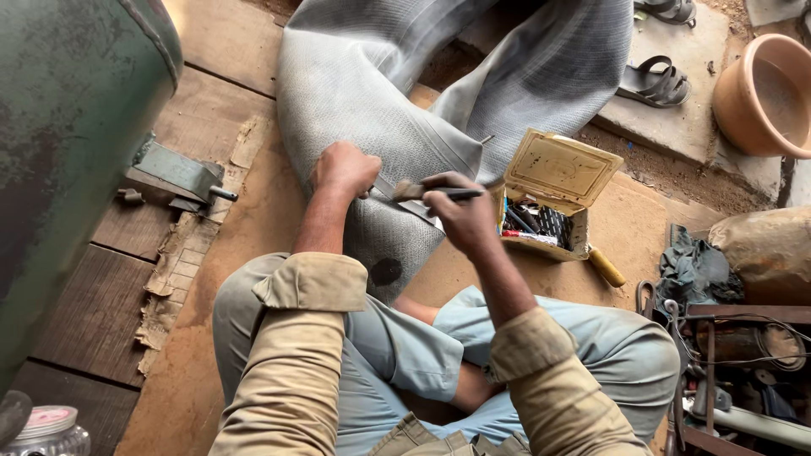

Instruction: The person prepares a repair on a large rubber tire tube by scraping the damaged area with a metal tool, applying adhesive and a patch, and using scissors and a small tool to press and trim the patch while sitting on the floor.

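Note:
A big grey rubber inner tube lies folded across the wooden floor in front of my crossed legs. My left hand is closed and presses down on the tube's surface. My right hand grips a slim dark-handled tool held level over the tube, its tip pointing left towards my left hand. A flat metal strip lies on the tube beneath the tool. A round dark patch shows on the tube near my knee.
An open cardboard box of small tools sits right of my right hand, a yellow-handled tool beside it. A green metal tank fills the left. Sandals, a clay pot and a cluttered rack lie right.

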